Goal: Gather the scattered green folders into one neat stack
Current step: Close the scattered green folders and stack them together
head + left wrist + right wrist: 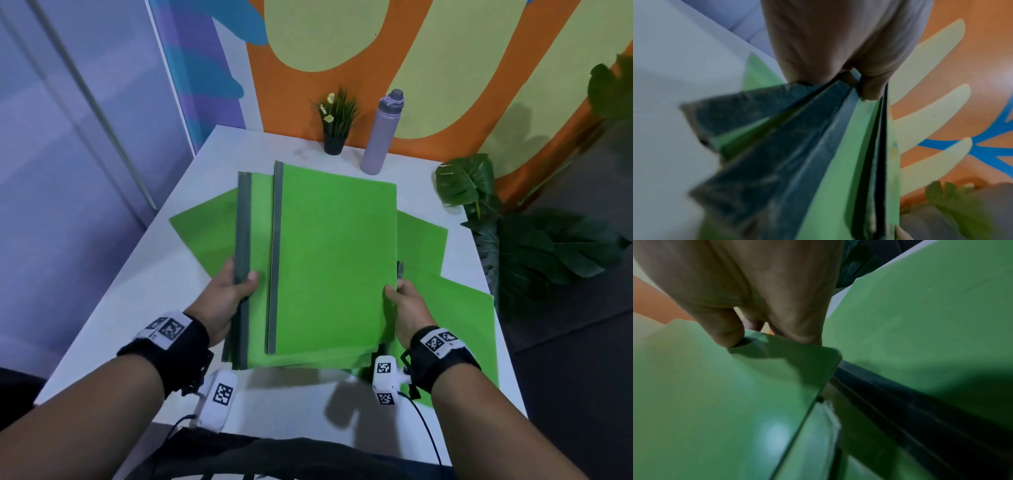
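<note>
Unevenly, folders (329, 260) in both hands, spines staggered.

Several flat green card folders with grey spine strips (329, 260) were held as an uneven bundle above the table, spines left and staggered. More green folders lay scattered beneath: one at left (202, 233), others at right (455, 315).

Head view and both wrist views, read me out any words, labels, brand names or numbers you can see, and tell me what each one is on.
No readable text in any view.
Wrist bands and white camera units: black and white square marker patterns only, no letters or digits.
Green folders: plain covers with grey spines.
Purple bottle: no label legible.
Painted wall: coloured shapes only.
Wrist views: blurred, showing nothing written.
</note>
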